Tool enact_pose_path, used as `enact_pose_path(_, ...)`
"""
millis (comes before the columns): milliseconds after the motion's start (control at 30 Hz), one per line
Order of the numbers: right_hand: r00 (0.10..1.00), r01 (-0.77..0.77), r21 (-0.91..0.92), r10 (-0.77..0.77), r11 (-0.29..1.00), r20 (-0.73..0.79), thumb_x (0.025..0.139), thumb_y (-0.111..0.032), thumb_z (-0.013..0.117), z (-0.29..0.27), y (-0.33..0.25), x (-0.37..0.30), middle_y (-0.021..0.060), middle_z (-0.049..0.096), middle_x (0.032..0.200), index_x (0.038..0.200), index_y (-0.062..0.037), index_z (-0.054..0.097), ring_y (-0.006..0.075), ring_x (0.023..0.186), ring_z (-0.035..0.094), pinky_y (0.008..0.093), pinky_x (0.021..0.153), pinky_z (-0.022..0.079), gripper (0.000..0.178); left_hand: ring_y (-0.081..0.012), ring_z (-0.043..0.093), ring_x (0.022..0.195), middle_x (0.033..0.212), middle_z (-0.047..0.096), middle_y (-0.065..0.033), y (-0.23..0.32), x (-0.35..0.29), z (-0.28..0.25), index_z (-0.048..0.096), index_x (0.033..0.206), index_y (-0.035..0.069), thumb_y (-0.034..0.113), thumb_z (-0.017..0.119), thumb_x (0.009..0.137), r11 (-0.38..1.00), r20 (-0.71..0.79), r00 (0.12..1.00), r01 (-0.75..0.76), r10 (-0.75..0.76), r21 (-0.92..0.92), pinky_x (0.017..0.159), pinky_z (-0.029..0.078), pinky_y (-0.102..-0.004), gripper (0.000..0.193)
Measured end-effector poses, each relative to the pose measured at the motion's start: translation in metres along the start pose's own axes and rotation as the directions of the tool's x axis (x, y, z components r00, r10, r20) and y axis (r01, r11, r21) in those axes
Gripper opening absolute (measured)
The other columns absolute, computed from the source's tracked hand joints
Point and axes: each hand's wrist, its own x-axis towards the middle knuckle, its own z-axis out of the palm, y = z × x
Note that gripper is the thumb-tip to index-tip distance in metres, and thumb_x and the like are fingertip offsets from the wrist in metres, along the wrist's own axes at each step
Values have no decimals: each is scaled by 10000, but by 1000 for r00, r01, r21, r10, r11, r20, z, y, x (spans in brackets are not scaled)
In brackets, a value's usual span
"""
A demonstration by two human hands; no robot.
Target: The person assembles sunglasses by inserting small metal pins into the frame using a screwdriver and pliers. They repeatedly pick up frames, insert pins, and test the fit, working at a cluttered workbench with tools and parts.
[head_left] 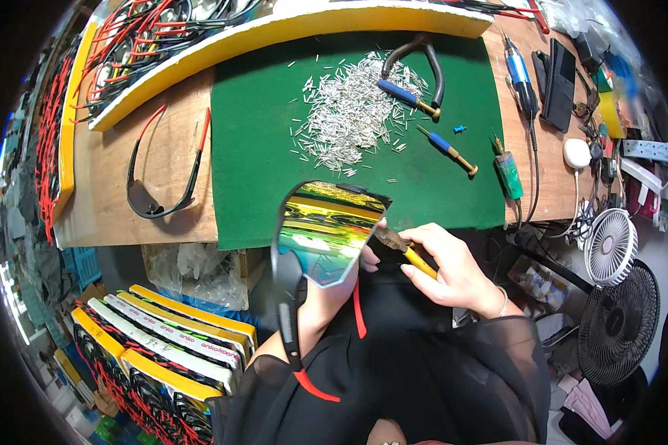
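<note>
My left hand (332,298) is closed on a pair of sunglasses (326,233) with a mirrored yellow-green lens, black frame and red temple tips. The glasses are tilted up in front of my body, and the lens hides part of that hand. In my right hand (453,273) is a pair of pliers (418,262) with yellow handles. Its dark jaws are at the right edge of the lens, by my left fingertips; whether they grip anything I cannot tell. Beyond my hands, a heap of small silver pins (349,111) lies on the green mat (260,163).
Black-handled pliers (439,74) and two blue-handled screwdrivers (401,93) lie near the heap. Right of them are a green-handled tool (508,176), a blue corded tool (518,70) and two fans (611,247). Another pair of sunglasses (152,211) sits left. Yellow-edged trays (185,297) hold several more.
</note>
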Motion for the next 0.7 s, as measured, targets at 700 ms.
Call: enact_pose_path(700,997,-64,6,63,998,49,707,-110,632,0,-3,2,120,523,781,991,-28,523,260,699,557,328,623,459,314,-67,457,465,770,628,-92,-8,2,-6,567,865,-4,241,422,928,986,-189,982,48,-17,162,423,385,-195,292)
